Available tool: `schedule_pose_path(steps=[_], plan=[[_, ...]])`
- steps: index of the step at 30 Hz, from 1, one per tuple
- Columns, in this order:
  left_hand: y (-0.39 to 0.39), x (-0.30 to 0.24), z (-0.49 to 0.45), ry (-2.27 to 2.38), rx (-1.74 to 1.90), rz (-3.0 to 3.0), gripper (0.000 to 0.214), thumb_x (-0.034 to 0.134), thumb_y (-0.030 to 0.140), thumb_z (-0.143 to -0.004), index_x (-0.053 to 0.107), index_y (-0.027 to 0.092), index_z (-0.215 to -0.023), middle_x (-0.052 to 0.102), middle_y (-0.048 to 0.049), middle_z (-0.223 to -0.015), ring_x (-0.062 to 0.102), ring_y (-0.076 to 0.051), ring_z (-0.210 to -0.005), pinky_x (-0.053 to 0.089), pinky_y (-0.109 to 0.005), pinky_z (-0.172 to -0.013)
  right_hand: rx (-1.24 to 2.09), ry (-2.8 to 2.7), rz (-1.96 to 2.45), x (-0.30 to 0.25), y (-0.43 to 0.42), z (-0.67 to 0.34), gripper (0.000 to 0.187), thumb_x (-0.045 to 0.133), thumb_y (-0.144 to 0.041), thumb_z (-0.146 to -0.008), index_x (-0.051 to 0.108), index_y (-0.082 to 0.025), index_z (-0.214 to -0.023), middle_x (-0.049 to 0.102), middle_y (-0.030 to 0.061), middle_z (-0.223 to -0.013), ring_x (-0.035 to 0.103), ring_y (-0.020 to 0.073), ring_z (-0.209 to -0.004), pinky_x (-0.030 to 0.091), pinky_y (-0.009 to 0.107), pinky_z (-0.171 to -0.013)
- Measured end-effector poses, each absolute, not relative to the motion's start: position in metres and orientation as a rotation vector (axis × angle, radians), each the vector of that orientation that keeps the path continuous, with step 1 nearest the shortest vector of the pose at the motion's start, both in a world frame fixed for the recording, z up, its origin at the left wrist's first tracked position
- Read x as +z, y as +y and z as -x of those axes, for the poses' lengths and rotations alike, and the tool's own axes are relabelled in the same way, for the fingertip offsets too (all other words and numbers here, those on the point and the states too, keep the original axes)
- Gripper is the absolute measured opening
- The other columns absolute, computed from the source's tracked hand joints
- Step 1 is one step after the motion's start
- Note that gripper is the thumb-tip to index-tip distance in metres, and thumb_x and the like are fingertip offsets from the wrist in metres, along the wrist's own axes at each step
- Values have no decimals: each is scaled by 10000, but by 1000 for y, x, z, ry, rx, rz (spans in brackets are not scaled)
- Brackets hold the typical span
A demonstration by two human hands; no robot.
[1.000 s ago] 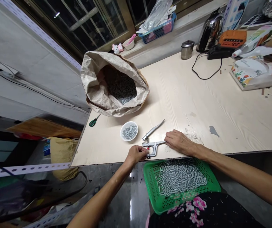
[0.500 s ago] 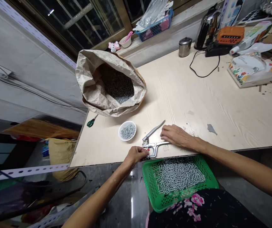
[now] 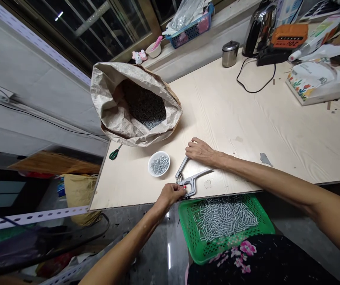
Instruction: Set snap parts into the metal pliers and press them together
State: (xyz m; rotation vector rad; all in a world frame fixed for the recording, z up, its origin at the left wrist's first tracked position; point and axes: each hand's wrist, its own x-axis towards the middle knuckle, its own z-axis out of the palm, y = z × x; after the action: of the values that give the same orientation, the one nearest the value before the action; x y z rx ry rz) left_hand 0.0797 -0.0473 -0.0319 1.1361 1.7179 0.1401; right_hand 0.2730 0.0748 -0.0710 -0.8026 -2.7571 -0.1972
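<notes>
A pair of grey metal hand-press pliers (image 3: 192, 185) with a coil spring and a small red part lies at the table's front edge. At its jaw, my left hand (image 3: 171, 194) has thumb and fingers pinched together; whatever small piece is between them is hidden. My right hand (image 3: 201, 151) has its fingers curled over the upper handle, covering its end. The lower handle (image 3: 204, 173) lies uncovered. Left of the pliers stands a white bowl (image 3: 159, 164) of small metal pieces. Below the edge, a green basket (image 3: 188, 237) holds many threaded, screw-like metal pieces.
An open sack (image 3: 104, 95) with metal pieces inside stands behind the bowl. Green-handled scissors (image 3: 114, 154) lie near the left table edge. Farther back are a metal canister (image 3: 230, 54), a kettle (image 3: 259, 31), an orange power-tool battery (image 3: 289, 36) and a tissue pack (image 3: 312, 83).
My right hand has moved left and away from me, from beside the handles onto the upper one, which now stands at a steeper angle. My left hand has stayed at the jaw.
</notes>
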Motion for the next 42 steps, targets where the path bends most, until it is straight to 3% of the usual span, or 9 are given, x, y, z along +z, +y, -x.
schedule_pose_path(steps=[7,11,18,24,30,42], plan=[[-55,-38,-83,1772,226,-1219,305,614,440,-581,542,153,-507,482,30,-472,408,-95,-486,276,-234,-517,-4,-2724,1034,-67,62,-277,129,487,-187,-922,609,-201,-962,610,55,-986,450,223,-923,282,356,-800],[-64,-38,-82,1880,304,-1352,271,564,417,-628,590,154,-569,530,14,-527,465,-122,-546,312,-238,-550,144,-2682,999,-71,50,-289,144,482,-175,-923,582,-205,-1023,607,51,-1013,450,213,-916,274,327,-735],[-66,-40,-72,1811,421,-1104,320,643,457,-585,619,140,-626,560,6,-563,477,-114,-536,338,-230,-540,323,-2609,859,-77,12,-299,171,531,-345,-913,608,-196,-886,595,47,-915,457,198,-858,292,320,-705],[-70,-36,-74,1763,471,-1096,335,670,459,-613,652,129,-660,596,-7,-597,510,-122,-577,381,-238,-590,286,-2590,839,-83,-6,-296,172,438,-152,-941,563,-167,-825,563,39,-836,427,178,-788,303,303,-687],[-77,-32,-76,1754,528,-1105,370,669,492,-644,671,128,-715,646,-31,-671,558,-150,-652,416,-255,-657,98,-2547,761,-77,-18,-297,258,327,-132,-970,557,-146,-856,546,56,-819,390,185,-767,299,314,-676],[-81,-30,-77,1812,465,-1236,368,643,486,-663,700,134,-752,685,-64,-734,580,-185,-700,424,-270,-669,77,-2545,683,-79,-25,-298,253,331,-112,-958,581,-147,-960,582,62,-842,426,193,-786,321,337,-681]])
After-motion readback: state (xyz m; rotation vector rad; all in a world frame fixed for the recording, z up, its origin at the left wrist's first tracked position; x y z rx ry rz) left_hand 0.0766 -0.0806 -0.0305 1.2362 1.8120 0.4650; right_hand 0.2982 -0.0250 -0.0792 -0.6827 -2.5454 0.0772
